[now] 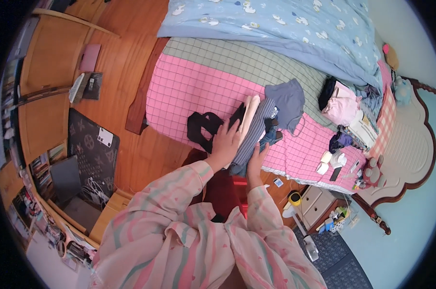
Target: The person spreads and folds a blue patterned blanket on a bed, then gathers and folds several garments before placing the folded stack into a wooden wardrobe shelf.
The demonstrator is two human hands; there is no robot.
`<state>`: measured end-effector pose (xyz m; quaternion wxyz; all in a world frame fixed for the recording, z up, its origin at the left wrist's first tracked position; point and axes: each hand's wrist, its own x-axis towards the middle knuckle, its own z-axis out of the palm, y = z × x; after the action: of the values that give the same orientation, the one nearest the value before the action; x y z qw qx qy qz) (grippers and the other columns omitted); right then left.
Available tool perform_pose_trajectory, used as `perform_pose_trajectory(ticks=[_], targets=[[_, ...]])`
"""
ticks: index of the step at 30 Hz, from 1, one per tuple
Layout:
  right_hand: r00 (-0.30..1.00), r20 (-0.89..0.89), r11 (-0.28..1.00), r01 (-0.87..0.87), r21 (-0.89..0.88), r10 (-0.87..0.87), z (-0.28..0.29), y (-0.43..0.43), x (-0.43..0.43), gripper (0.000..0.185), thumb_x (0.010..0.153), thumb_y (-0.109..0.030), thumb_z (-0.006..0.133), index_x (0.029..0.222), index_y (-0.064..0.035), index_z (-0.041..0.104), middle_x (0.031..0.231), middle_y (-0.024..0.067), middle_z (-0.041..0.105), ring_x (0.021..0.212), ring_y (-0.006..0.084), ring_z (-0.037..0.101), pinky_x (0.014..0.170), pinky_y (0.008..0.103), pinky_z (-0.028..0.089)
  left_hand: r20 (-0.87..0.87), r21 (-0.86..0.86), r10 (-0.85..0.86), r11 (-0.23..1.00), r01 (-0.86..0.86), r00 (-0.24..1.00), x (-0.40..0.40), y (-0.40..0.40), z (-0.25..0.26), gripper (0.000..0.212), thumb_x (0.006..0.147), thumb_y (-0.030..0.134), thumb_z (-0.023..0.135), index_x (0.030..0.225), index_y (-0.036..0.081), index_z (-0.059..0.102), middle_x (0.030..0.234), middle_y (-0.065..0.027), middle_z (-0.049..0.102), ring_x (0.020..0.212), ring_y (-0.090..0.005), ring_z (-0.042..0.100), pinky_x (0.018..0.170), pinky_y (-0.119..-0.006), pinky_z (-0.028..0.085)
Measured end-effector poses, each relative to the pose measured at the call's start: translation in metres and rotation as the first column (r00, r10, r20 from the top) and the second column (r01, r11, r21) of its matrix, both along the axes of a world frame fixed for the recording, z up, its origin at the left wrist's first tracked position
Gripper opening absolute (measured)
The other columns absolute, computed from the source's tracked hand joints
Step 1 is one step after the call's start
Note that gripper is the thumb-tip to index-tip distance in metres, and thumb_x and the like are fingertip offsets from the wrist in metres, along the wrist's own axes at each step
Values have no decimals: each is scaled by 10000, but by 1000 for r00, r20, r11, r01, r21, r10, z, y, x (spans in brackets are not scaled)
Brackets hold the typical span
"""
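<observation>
My left hand [225, 142] lies with fingers spread against the left side of a bunch of clothes at the bed's near edge. My right hand [256, 162] rests on the other side, by some dark blue denim [270, 139]. Between them are a dark striped garment [256, 126] and a cream folded garment [249, 113]. A black garment [199, 126] is spread to the left, partly beneath the bunch. A grey-blue garment with a thin strap or cord [286, 103] lies just beyond, to the right. Whether my fingers grip the cloth is unclear.
The bed has a pink and green checked sheet [189, 83] and a blue patterned quilt [275, 18]. More folded clothes [342, 104] lie near the headboard [409, 144]. A nightstand [315, 207] and a white fan [310, 247] stand at right, wooden cabinets [46, 126] at left.
</observation>
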<state>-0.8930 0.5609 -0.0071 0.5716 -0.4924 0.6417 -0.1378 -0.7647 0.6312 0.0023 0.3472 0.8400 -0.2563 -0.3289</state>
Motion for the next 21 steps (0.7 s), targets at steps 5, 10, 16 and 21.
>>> perform_pose_trajectory(ticks=[5, 10, 16, 21], targets=[[975, 196, 941, 29, 338, -100, 39, -21, 4, 1027, 911, -557, 583, 1546, 25, 23, 1583, 220, 172, 1439, 327, 245, 1171, 380, 209, 49, -55, -60, 997, 63, 997, -14, -3, 13, 566, 971, 321, 488, 1472, 83, 376, 1501, -212, 382, 1284, -462, 428, 1081, -496, 368], [987, 0, 967, -160, 196, 163, 49, -25, 21, 1262, 731, -471, 820, 1502, 117, 12, 1523, 287, 237, 1390, 348, 324, 1133, 376, 291, -119, -93, -25, 996, 14, 993, -9, -4, 30, 648, 896, 247, 635, 1477, 122, 378, 1500, -173, 404, 1273, -379, 490, 1042, -412, 427], [996, -60, 984, -62, 166, 73, 36, -26, 21, 1253, 691, -408, 849, 1499, 117, 48, 1473, 286, 327, 1334, 346, 399, 1091, 380, 351, -286, -151, 15, 987, -60, 958, -4, 4, 25, 654, 892, 129, 647, 1489, 151, 381, 1440, -181, 490, 1263, -332, 535, 1022, -376, 440], [996, -76, 980, -39, 196, 54, 39, -34, 6, 1219, 705, -389, 842, 1488, 139, 71, 1486, 280, 318, 1360, 343, 366, 1114, 370, 316, -500, -272, 85, 930, -249, 862, 1, 15, -6, 631, 956, -4, 532, 1531, 124, 306, 1491, -129, 434, 1311, -210, 457, 1061, -302, 376]])
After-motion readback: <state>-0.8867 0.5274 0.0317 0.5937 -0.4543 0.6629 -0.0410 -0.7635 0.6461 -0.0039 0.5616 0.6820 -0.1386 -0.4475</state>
